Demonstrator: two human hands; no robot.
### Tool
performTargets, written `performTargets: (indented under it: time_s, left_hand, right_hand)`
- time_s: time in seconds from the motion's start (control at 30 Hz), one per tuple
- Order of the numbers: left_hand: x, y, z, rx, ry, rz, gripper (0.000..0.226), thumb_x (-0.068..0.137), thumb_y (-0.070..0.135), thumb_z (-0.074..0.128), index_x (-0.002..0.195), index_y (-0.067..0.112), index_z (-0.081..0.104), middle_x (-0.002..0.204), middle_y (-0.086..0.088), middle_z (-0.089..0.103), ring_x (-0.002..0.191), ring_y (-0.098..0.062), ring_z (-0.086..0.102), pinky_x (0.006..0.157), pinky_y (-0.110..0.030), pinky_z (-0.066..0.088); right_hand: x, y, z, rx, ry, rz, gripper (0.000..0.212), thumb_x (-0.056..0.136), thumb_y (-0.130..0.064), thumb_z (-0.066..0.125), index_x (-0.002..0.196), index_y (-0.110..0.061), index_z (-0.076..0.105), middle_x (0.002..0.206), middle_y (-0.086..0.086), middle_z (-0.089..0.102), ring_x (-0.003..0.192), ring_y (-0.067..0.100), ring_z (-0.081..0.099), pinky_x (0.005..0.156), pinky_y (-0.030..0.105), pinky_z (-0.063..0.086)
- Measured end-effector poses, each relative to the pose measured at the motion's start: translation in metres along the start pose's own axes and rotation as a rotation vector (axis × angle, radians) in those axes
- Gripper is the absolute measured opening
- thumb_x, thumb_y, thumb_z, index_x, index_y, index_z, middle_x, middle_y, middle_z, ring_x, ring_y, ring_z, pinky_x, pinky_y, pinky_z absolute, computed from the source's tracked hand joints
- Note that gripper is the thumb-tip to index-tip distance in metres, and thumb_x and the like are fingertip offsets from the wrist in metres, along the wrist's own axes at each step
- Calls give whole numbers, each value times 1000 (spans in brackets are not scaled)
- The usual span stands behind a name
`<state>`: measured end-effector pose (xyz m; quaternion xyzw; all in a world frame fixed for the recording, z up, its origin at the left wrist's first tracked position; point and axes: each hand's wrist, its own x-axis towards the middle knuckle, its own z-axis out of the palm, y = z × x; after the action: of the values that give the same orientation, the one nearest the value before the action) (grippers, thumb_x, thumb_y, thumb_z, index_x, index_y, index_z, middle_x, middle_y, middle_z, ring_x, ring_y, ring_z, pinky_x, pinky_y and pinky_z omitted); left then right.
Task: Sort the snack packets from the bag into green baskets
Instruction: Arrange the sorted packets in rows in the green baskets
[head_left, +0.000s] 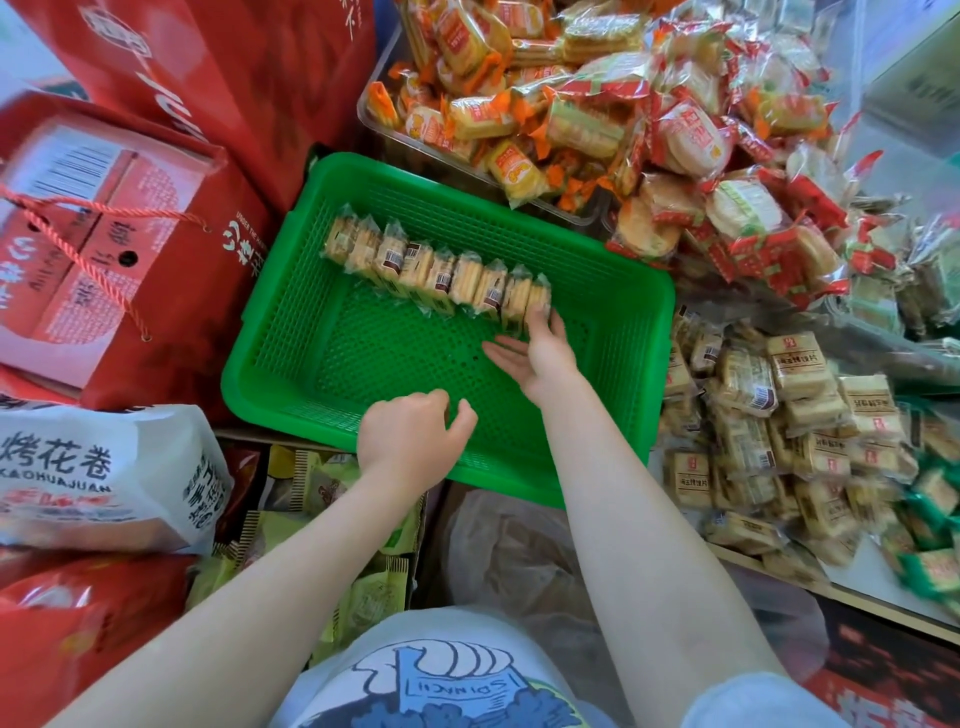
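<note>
Bare hands (410, 436) over perforated green basket (363, 364)

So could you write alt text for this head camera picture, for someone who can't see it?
A person's right hand touches the last packet in a diagonal row of clear-wrapped biscuit packets standing in a green perforated plastic basket. The left hand rests at the basket's near rim. Heaps of wrapped snacks and red cartons surround it.

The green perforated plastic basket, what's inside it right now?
Inside the green perforated plastic basket one diagonal row of clear-wrapped biscuit packets stands on edge. The right hand touches the row's end packet, hiding part of it. The rest shows bare mesh floor.
</note>
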<state>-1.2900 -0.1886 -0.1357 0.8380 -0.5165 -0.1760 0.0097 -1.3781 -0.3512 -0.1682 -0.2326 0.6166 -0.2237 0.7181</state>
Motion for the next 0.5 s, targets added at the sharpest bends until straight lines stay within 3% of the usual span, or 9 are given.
performTargets:
  time_s: [0.2,0.4,0.5]
  left_hand:
    - [0,1,1,-11,-6,-9,49,101,51,32,70,18,51,59,3,52,48,-19,48,43,-25,32]
    - [-1,2,-2,-41,-30,-37,48,101,50,33,73,17,53,63,2,53,53,-21,52,47,-25,38]
    - [-4,3,-7,-148,-58,-34,45,102,45,39,71,14,52,64,-1,52,56,-22,50,47,-27,32]
  right_hand:
    - [-2,-7,7,-41,-61,-56,67,106,-38,46,159,-39,6,147,30,45,105,34,67,91,44,57]
    - [-42,-3,-21,-102,-57,-105,68,103,-43,52,159,-38,13,139,24,53,102,31,70,88,42,59]
    - [-76,-5,-45,-137,-67,-152,62,104,-39,52,157,-33,21,135,20,56,102,30,71,91,43,58]
